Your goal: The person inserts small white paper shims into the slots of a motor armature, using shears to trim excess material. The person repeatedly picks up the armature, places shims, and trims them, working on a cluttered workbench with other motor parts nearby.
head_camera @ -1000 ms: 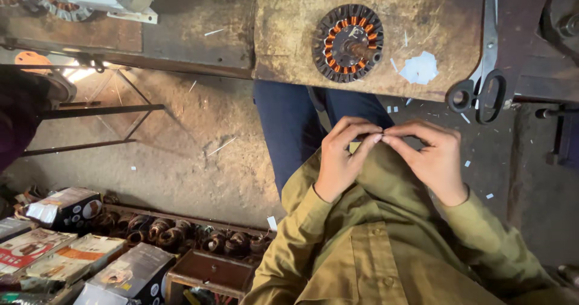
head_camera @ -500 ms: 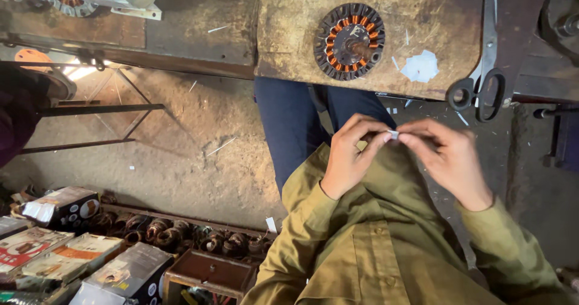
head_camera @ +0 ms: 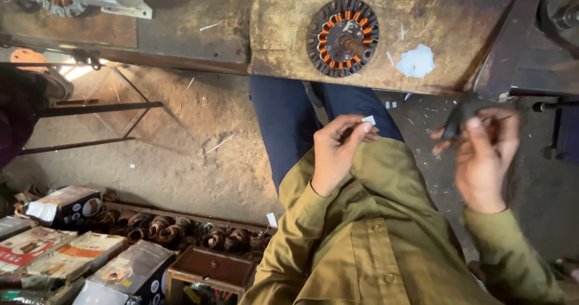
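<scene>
Fingers (head_camera: 360, 130) of my left hand (head_camera: 338, 154) pinch a small white paper slip (head_camera: 368, 120) above my lap, near the surface (head_camera: 283, 33). On it, farther off, sits the round stator (head_camera: 342, 37) with orange windings. My right hand (head_camera: 485, 154) grips dark scissors (head_camera: 461, 115). I judge the slip light, flimsy, easily creased; hold its edge.

Count at the workbench, head view.
Two hands: left hand (head_camera: 338, 151), right hand (head_camera: 485, 154). One wound stator (head_camera: 342, 37), one pair of scissors (head_camera: 482, 97), one small white paper slip (head_camera: 368, 120); at least four cardboard boxes (head_camera: 66, 205).
</scene>
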Tool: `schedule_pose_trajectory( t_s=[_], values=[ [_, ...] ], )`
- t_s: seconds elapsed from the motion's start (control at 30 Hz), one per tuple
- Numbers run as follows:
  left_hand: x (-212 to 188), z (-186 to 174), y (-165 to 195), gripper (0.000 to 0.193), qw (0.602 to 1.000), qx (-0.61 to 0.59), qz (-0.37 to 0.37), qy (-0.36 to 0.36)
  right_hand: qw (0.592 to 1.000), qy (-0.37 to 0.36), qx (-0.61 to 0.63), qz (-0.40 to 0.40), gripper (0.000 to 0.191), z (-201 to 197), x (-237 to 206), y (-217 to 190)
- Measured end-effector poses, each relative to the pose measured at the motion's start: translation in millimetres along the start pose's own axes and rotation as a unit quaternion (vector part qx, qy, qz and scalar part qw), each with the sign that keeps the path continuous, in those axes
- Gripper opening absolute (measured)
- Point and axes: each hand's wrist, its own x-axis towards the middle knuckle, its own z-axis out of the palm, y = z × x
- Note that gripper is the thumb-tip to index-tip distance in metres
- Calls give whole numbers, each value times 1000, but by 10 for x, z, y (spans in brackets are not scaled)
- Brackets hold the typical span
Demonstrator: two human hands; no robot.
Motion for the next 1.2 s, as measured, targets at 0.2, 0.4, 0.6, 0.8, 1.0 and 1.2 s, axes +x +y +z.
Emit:
schedule_pose_trajectory(
  t_s=[0.2, 0.4, 0.6, 0.8, 1.0, 1.2],
  values=[
    [48, 63, 91, 20, 1000, 3, -10, 2, 936, -138, 216, 242, 45, -500, -89, 528],
    [149, 110, 248, 17, 998, -60, -16, -26, 922, -351, -146, 80, 60, -412, -63, 473],
    [194, 92, 335, 20, 998, -59, -15, -30, 829, -390, -396, 65, 62, 96, -26, 231],
    [237, 35, 335, 18, 999, -44, -8, -13, 817, -335, -464, 77, 52, 79, -68, 250],
    [226, 22, 315, 16, 999, -34, -6, -18, 819, -329, -465, 68, 46, 42, -58, 249],
    [223, 52, 353, 16, 999, -31, 1, -17, 807, -305, -495, 108, 37, -89, -100, 377]
  ],
)
